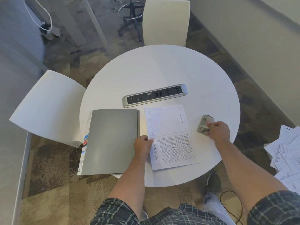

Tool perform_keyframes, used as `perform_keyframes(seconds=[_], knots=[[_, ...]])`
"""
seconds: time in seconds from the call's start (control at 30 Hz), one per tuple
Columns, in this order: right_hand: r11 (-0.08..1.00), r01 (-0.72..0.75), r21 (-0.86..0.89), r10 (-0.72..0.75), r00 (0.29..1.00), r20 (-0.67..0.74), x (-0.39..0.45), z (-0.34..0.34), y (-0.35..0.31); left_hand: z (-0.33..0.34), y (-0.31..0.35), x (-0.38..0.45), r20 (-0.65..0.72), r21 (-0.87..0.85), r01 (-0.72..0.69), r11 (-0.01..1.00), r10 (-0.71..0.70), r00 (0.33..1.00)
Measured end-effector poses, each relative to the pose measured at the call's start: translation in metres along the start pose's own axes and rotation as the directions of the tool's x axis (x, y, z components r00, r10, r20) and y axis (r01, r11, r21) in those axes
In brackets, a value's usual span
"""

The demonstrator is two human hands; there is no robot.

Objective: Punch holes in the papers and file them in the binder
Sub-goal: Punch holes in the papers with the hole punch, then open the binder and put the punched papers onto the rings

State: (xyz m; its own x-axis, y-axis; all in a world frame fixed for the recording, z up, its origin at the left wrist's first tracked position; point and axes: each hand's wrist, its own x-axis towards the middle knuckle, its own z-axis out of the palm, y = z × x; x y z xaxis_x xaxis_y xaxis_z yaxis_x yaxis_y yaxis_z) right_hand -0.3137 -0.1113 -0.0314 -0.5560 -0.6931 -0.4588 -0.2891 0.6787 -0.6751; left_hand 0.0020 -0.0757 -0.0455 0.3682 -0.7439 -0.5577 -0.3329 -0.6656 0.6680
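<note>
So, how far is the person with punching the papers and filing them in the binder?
Early stage. Done: nothing visible; the grey binder lies closed, and no holes can be made out in the papers on the table. In hand: the left hand pinches the papers' left edge, the right hand grips the hole punch. Left: punching, opening the binder, filing.

Even, soft indoor light, moderately bright, no hard shadows. Round white table [162, 70] runs near overexposed; faint sheen on the closed grey binder [112, 140] cover. Strong wide-angle distortion: edges bow, chairs and floor stretch toward corners. Slight overall softness, printed text on papers [172, 137] illegible. Left far area hazy, low contrast.
</note>
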Motion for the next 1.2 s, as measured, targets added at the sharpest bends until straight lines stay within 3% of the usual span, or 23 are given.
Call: perform_keyframes(seconds=[0.13,0.23,0.3,0.37,0.47,0.57,0.67,0.77,0.93,1.0,1.07,1.13,1.2], knots=[[0.990,-0.060,-0.131,0.043,0.990,-0.132,-0.004,-0.010,-0.010,-0.002,-0.005,-0.001,0.010,0.058,-0.038,0.998,0.037,0.999],[0.954,0.066,-0.293,-0.140,0.960,-0.241,-0.021,-0.005,-0.014,-0.004,-0.005,-0.004,0.025,0.057,-0.037,0.998,0.036,0.999],[0.934,0.272,-0.231,-0.310,0.940,-0.144,-0.038,0.005,-0.018,-0.005,-0.002,-0.007,0.026,0.045,-0.046,0.998,0.045,0.999],[0.919,0.386,-0.087,-0.377,0.921,0.098,-0.056,0.020,-0.022,-0.008,0.005,-0.013,0.020,0.008,-0.062,0.998,0.062,0.998],[0.901,0.434,-0.001,-0.401,0.832,0.383,-0.081,0.042,-0.032,-0.011,0.017,-0.018,0.007,-0.072,-0.111,0.991,0.112,0.994],[0.922,0.376,0.092,-0.367,0.774,0.517,-0.103,0.057,-0.048,-0.012,0.034,-0.027,0.061,-0.144,-0.184,0.972,0.194,0.979],[0.949,0.263,0.174,-0.315,0.760,0.568,-0.120,0.066,-0.066,-0.010,0.060,-0.045,0.184,-0.246,-0.202,0.948,0.250,0.951],[0.927,0.308,0.214,-0.375,0.778,0.504,-0.127,0.065,-0.080,-0.005,0.081,-0.060,0.315,-0.347,-0.122,0.930,0.238,0.919],[0.927,0.218,0.305,-0.331,0.858,0.394,-0.107,0.048,-0.082,-0.011,0.089,-0.067,0.343,-0.330,-0.177,0.927,0.292,0.893],[0.908,0.189,0.373,-0.338,0.858,0.387,-0.097,0.038,-0.078,-0.017,0.082,-0.061,0.262,-0.239,-0.268,0.933,0.328,0.908],[0.871,0.153,0.466,-0.359,0.845,0.395,-0.089,0.025,-0.074,-0.027,0.070,-0.051,0.133,0.063,-0.397,0.916,0.387,0.913],[0.870,0.139,0.473,-0.343,0.861,0.377,-0.079,0.013,-0.069,-0.041,0.056,-0.043,0.099,0.503,-0.410,0.761,0.421,0.902],[0.894,0.131,0.427,-0.294,0.893,0.341,-0.068,0.004,-0.062,-0.055,0.041,-0.039,0.089,0.793,-0.297,0.532,0.381,0.920]])
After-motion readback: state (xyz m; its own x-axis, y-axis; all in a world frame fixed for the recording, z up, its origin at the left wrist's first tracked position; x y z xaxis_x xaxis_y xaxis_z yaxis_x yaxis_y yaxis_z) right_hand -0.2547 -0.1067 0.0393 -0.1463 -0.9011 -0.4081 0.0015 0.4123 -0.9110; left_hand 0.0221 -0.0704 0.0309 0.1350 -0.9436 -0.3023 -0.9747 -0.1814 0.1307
